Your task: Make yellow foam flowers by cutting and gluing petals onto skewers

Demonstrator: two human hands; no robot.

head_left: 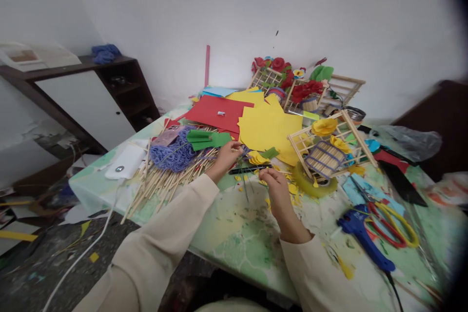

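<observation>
Over the middle of the table, my left hand (227, 157) is closed, its thumb and fingertips pinched together. Just below those fingertips, thin green stems (247, 183) fan out; whether the fingers grip them is too small to tell. My right hand (277, 188) is also closed, fingers curled toward the stems, and what lies in its pinch is hidden. Beyond and between the hands lie a yellow paper flower (257, 158) and a small green paper piece (271, 152). Behind my left hand, folded green paper (204, 140) rests on purple yarn (171, 153).
Wooden sticks (166, 183) and a white power bank (126, 161) lie left. Red (215, 112) and yellow paper (270, 124) are behind. At right are a stick frame (356, 139) with yellow flowers, a tape roll (310, 186), scissors (393, 224) and a blue glue gun (367, 239).
</observation>
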